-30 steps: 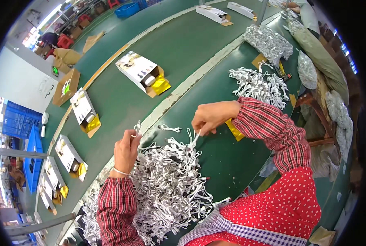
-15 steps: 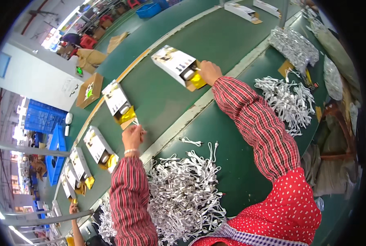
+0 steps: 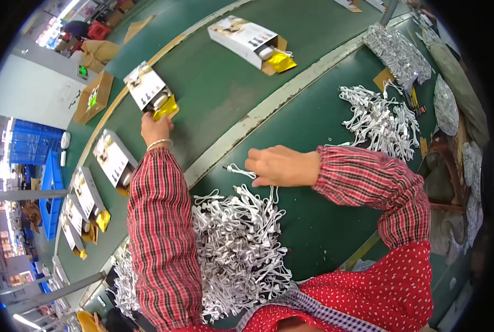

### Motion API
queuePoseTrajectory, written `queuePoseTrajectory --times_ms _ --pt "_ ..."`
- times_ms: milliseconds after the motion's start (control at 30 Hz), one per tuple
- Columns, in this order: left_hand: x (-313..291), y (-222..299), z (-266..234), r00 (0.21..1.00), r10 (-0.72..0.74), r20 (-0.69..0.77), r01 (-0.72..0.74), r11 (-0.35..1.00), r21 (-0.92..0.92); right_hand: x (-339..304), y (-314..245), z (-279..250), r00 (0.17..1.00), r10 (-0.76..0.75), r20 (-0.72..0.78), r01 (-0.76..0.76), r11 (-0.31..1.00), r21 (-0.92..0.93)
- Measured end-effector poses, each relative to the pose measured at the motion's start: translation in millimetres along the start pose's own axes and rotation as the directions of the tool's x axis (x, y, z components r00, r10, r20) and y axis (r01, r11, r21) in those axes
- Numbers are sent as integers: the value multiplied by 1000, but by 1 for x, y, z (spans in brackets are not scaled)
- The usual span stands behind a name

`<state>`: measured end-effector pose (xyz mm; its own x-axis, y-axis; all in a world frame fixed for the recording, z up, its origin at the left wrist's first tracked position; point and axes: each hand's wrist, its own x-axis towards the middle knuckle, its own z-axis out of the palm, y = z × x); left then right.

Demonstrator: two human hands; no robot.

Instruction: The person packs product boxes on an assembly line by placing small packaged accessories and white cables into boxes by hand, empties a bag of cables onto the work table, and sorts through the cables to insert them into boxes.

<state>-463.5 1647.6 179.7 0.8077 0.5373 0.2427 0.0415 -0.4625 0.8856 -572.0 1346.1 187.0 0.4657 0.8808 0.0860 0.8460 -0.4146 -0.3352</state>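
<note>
Left hand [image 3: 156, 130] at open end of white box [image 3: 143, 86], beside gold pouch [image 3: 168, 107]. Right hand [image 3: 281, 166], palm down, near loose white cable [image 3: 240, 171] and large cable pile [image 3: 238, 254]. Smaller cable pile [image 3: 378, 122] farther right, near silvery bag [image 3: 396, 55].

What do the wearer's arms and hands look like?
Left hand and right hand: ungloved. Plaid sleeves in red, black and white, gathered at the wrists. Pale bangle on the left wrist. Red, white-dotted fabric covers the right upper arm.
</note>
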Motion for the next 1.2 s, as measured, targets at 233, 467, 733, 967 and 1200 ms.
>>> queuePoseTrajectory --times_ms 233,467,733,967,1200 --pt "-133 17 -92 376 186 908 -767 613 192 19 14 19 997 69 -23 -69 997 31" --pt "-165 -38 -90 537 159 829 -621 739 261 140 -39 28 964 262 -39 -156 682 714" --pt "-182 -43 -89 616 326 717 -632 749 202 208 -6 67 782 595 -188 -275 599 752" --pt "-148 -77 -185 883 323 339 -429 848 310 70 -11 33 966 -137 -218 180 965 191" --pt "-69 -160 -188 984 -112 -139 160 896 414 -25 -37 53 993 -87 78 86 996 19"
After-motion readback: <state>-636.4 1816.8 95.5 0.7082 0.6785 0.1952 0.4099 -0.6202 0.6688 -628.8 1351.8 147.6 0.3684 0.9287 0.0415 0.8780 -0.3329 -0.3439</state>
